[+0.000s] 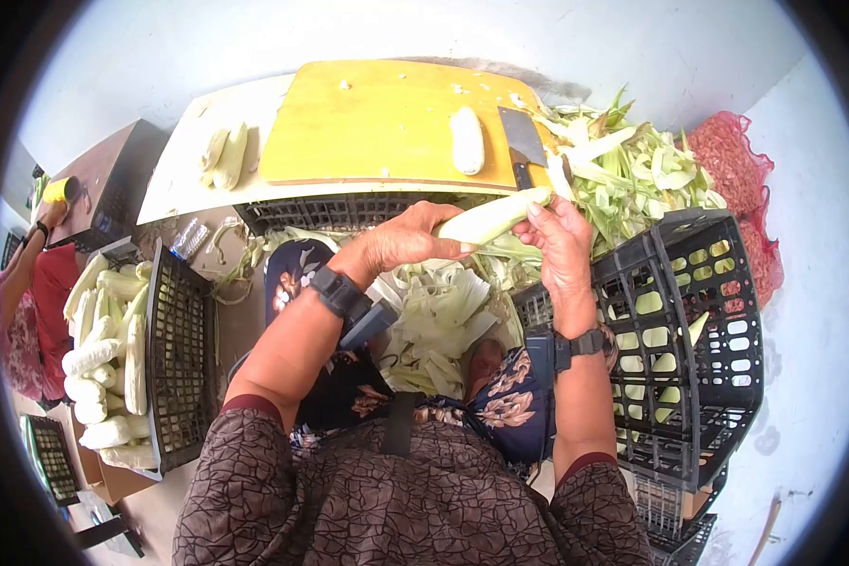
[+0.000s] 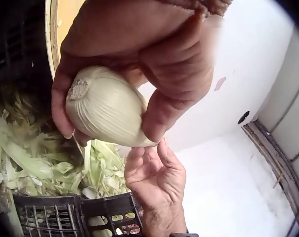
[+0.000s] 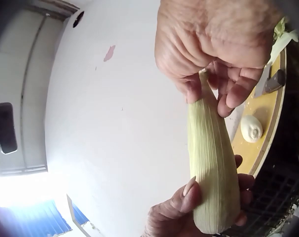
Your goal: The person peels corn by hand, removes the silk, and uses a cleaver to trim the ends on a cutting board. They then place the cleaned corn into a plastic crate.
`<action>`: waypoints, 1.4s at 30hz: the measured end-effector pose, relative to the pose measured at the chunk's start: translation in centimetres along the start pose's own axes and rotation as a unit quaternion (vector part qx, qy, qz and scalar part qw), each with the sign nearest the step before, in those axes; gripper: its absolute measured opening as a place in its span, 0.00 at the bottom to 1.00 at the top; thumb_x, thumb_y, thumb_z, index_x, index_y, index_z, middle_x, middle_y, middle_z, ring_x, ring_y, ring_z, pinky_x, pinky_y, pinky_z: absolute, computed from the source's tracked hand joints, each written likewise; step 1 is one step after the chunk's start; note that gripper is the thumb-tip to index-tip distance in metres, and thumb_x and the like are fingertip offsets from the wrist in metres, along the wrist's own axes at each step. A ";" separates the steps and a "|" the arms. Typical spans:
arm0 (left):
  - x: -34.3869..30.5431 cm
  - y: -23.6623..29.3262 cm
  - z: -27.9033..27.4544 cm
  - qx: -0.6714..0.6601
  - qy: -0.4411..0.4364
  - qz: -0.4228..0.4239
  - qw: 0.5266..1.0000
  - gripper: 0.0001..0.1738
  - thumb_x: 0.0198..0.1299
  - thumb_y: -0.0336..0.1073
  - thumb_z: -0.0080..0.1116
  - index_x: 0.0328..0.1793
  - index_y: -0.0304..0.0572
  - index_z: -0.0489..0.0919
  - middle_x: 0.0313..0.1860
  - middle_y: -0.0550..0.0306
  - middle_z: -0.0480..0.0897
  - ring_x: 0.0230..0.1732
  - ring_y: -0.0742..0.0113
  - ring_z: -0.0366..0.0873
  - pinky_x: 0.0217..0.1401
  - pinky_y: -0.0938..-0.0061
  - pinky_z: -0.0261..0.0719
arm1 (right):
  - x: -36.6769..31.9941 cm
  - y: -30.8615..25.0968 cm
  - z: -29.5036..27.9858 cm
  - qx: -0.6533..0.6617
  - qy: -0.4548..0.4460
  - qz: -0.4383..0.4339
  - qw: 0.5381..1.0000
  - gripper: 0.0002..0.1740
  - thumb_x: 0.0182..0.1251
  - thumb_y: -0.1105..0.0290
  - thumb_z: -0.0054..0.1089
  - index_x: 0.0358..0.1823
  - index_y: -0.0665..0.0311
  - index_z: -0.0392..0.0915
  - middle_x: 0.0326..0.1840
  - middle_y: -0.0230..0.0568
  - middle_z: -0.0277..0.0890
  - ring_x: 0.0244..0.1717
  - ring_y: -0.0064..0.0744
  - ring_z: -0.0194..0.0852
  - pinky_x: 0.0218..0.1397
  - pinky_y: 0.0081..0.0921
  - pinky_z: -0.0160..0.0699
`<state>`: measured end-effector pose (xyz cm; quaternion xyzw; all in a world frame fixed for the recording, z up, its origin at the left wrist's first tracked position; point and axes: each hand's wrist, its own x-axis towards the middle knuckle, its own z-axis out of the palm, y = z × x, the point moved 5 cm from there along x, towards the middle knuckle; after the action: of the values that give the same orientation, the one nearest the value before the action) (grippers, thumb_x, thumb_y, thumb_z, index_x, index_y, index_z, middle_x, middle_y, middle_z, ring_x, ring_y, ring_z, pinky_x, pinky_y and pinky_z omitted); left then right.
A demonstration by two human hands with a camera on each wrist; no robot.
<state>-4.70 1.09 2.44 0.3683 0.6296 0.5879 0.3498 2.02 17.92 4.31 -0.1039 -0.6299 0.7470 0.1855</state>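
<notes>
A pale green ear of corn (image 1: pixel 492 219), in its husk, is held over the person's lap near the board's front edge. The left hand (image 1: pixel 407 238) grips it around the thick cut end, its thumb and fingers on opposite sides in the left wrist view. At the narrow tip, the right hand (image 1: pixel 561 247) pinches the husk between thumb and fingers, as the right wrist view shows. Another pale ear (image 1: pixel 467 141) lies on the yellow cutting board (image 1: pixel 368 123). Beside that ear is a cleaver (image 1: pixel 522 137) with a dark handle.
Stripped husks (image 1: pixel 641 179) heap up right of the board. A black crate (image 1: pixel 689 330) stands at the right and another crate (image 1: pixel 184 349), full of corn, at the left. Red mesh sacks (image 1: pixel 731 160) lean by the wall. Another person's arm (image 1: pixel 24 255) shows far left.
</notes>
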 end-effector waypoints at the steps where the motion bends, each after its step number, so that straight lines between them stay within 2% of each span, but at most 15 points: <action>1: 0.0 0.0 0.0 0.003 0.006 0.008 1.000 0.19 0.49 0.35 0.62 0.46 0.31 0.76 0.35 0.57 0.80 0.37 0.73 0.73 0.41 0.77 0.71 | 0.0 0.0 0.0 -0.001 0.002 -0.001 1.000 0.14 0.60 0.72 0.57 0.45 0.70 0.72 0.32 0.35 0.77 0.25 0.18 0.73 0.25 0.09 0.70; 3: 0.1 -0.1 0.1 0.008 0.011 0.016 1.000 0.20 0.50 0.35 0.62 0.47 0.30 0.76 0.35 0.56 0.80 0.36 0.73 0.74 0.42 0.77 0.72 | 0.0 0.2 -0.1 0.001 0.001 0.000 1.000 0.13 0.60 0.71 0.57 0.44 0.70 0.73 0.32 0.34 0.77 0.25 0.17 0.73 0.25 0.10 0.70; 5: 0.2 -0.4 0.3 -0.010 -0.005 -0.004 1.000 0.27 0.51 0.37 0.62 0.55 0.29 0.71 0.39 0.58 0.77 0.41 0.74 0.71 0.46 0.79 0.70 | 0.1 0.3 -0.1 0.004 0.000 0.001 1.000 0.12 0.60 0.71 0.57 0.43 0.69 0.73 0.32 0.34 0.77 0.26 0.17 0.73 0.25 0.10 0.70; 13: 0.7 -1.2 0.8 -0.018 -0.016 -0.010 1.000 0.27 0.52 0.36 0.62 0.56 0.29 0.70 0.41 0.58 0.77 0.42 0.74 0.71 0.46 0.79 0.70 | -0.2 1.4 0.5 -0.027 -0.030 0.060 0.997 0.11 0.60 0.68 0.59 0.39 0.69 0.75 0.29 0.33 0.76 0.24 0.17 0.70 0.25 0.12 0.71; 19: 1.0 -1.9 0.8 -0.001 -0.010 -0.011 1.000 0.26 0.57 0.38 0.57 0.59 0.31 0.68 0.43 0.59 0.76 0.42 0.75 0.70 0.45 0.79 0.70 | -0.3 1.8 1.1 -0.055 -0.045 0.066 0.995 0.11 0.60 0.67 0.58 0.37 0.69 0.75 0.27 0.33 0.75 0.23 0.17 0.69 0.25 0.13 0.70; 23: 0.6 -0.7 0.9 -0.119 -0.005 0.023 0.993 0.26 0.59 0.37 0.53 0.62 0.32 0.66 0.45 0.58 0.76 0.43 0.76 0.70 0.44 0.81 0.70 | -0.3 1.4 1.3 -0.042 -0.039 0.081 0.995 0.12 0.64 0.65 0.53 0.38 0.70 0.74 0.27 0.35 0.75 0.23 0.19 0.71 0.24 0.14 0.70; 25: 0.5 0.0 0.1 -0.129 0.045 0.066 0.988 0.27 0.60 0.38 0.53 0.63 0.33 0.65 0.45 0.57 0.76 0.41 0.74 0.72 0.42 0.80 0.72 | -0.4 1.3 1.3 -0.063 -0.043 0.090 0.993 0.15 0.66 0.63 0.51 0.39 0.72 0.73 0.28 0.41 0.77 0.23 0.21 0.73 0.24 0.14 0.71; 27: 0.2 0.3 -1.3 -0.155 0.085 0.045 0.983 0.27 0.59 0.38 0.54 0.63 0.33 0.65 0.44 0.56 0.77 0.40 0.73 0.74 0.41 0.79 0.73 | -0.3 1.3 1.0 -0.086 -0.028 0.097 0.991 0.17 0.66 0.62 0.50 0.40 0.73 0.72 0.28 0.44 0.77 0.23 0.22 0.73 0.24 0.14 0.71; 28: 0.1 0.5 -2.3 -0.185 0.112 0.023 0.976 0.27 0.59 0.39 0.54 0.63 0.33 0.65 0.43 0.54 0.77 0.39 0.72 0.75 0.40 0.78 0.75 | -0.3 1.3 0.8 -0.097 -0.026 0.099 0.990 0.17 0.66 0.62 0.49 0.40 0.74 0.72 0.28 0.44 0.77 0.23 0.23 0.73 0.24 0.15 0.71; 29: -0.2 1.0 -3.5 -0.166 0.142 0.037 0.975 0.28 0.59 0.39 0.54 0.63 0.33 0.64 0.42 0.53 0.77 0.37 0.69 0.77 0.37 0.77 0.76 | -0.2 1.4 0.7 -0.107 -0.022 0.101 0.989 0.17 0.67 0.61 0.49 0.40 0.73 0.72 0.28 0.44 0.77 0.22 0.22 0.72 0.24 0.15 0.70; 32: -2.0 2.8 -7.1 -0.177 0.226 0.076 0.955 0.27 0.59 0.38 0.53 0.62 0.31 0.65 0.41 0.54 0.76 0.38 0.69 0.76 0.37 0.76 0.77 | -0.2 1.5 0.7 -0.122 -0.026 0.110 0.986 0.17 0.67 0.61 0.47 0.39 0.73 0.72 0.27 0.44 0.77 0.21 0.22 0.71 0.23 0.15 0.70; 33: -2.8 3.2 -8.4 -0.175 0.244 0.104 0.948 0.27 0.59 0.38 0.52 0.62 0.31 0.64 0.42 0.53 0.76 0.40 0.68 0.76 0.39 0.75 0.77 | -0.2 1.5 0.8 -0.139 -0.027 0.110 0.984 0.17 0.67 0.61 0.47 0.39 0.73 0.72 0.27 0.44 0.77 0.21 0.22 0.71 0.23 0.15 0.70; 38: -8.9 4.1 -15.2 -0.102 0.377 0.123 0.912 0.28 0.58 0.36 0.50 0.64 0.30 0.62 0.44 0.51 0.76 0.42 0.66 0.76 0.42 0.74 0.75 | 0.0 2.2 1.4 -0.161 -0.046 0.117 0.979 0.17 0.67 0.62 0.47 0.37 0.73 0.72 0.26 0.43 0.76 0.20 0.21 0.71 0.23 0.15 0.69; 41: -13.2 3.9 -18.4 -0.078 0.470 0.086 0.875 0.27 0.57 0.33 0.50 0.63 0.30 0.63 0.49 0.50 0.75 0.45 0.64 0.76 0.46 0.71 0.74 | 0.0 2.6 1.7 -0.183 -0.053 0.125 0.974 0.16 0.67 0.63 0.47 0.37 0.73 0.72 0.26 0.43 0.76 0.20 0.21 0.70 0.22 0.15 0.69; 42: -14.5 3.4 -19.7 -0.082 0.490 0.102 0.862 0.27 0.56 0.32 0.50 0.63 0.30 0.63 0.50 0.49 0.75 0.47 0.64 0.75 0.49 0.70 0.73 | 0.0 2.6 1.9 -0.190 -0.055 0.126 0.972 0.16 0.67 0.63 0.47 0.37 0.73 0.72 0.26 0.43 0.76 0.21 0.22 0.71 0.22 0.14 0.69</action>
<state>-14.68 -20.99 7.21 0.0645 0.6283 0.7744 -0.0369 0.95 15.84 2.12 -0.1743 -0.7516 0.6354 0.0315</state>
